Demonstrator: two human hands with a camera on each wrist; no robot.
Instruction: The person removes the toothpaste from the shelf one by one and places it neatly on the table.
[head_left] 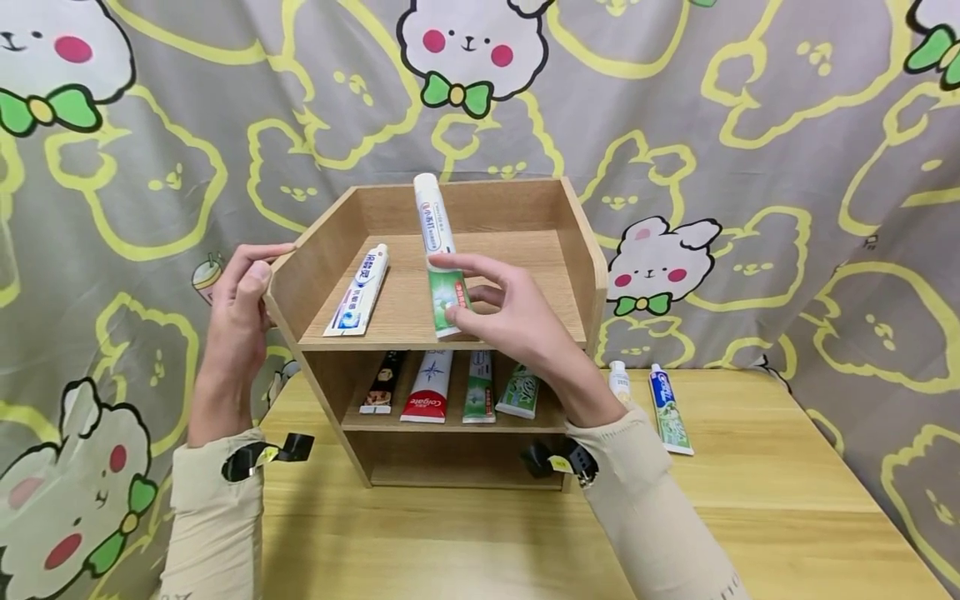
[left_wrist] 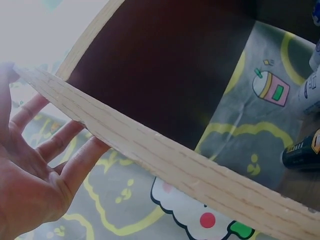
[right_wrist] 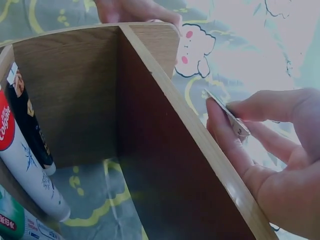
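As the left hand (head_left: 242, 312) rests against the left side panel (head_left: 309, 287) of a wooden shelf unit (head_left: 583, 250), its fingers mostly extended along the outer face, the right hand (head_left: 517, 312) pinches a green-and-white toothpaste tube (head_left: 437, 233) between thumb and fingers. Gripped near its flat green end, the tube is held at the top shelf (head_left: 517, 250), its white cap pointing toward the back board; the right wrist view shows the pinched end apart from the shelf's front edge. To its left on the same level lies a white-and-blue tube (head_left: 360, 292), cap to the rear.

On the shelf below, from left to right, lie a black tube (head_left: 384, 379), a red-and-white Colgate tube (head_left: 429, 387), a slim green tube (head_left: 479, 387) and a leafy green tube (head_left: 521, 392), the last just beside the right forearm. Right of the unit, a white-capped tube (head_left: 619, 382), partly hidden by the sleeve (head_left: 633, 454), and a blue-and-green tube (head_left: 670, 408) lie on the counter (head_left: 765, 467), before a cartoon-print curtain (head_left: 765, 167).
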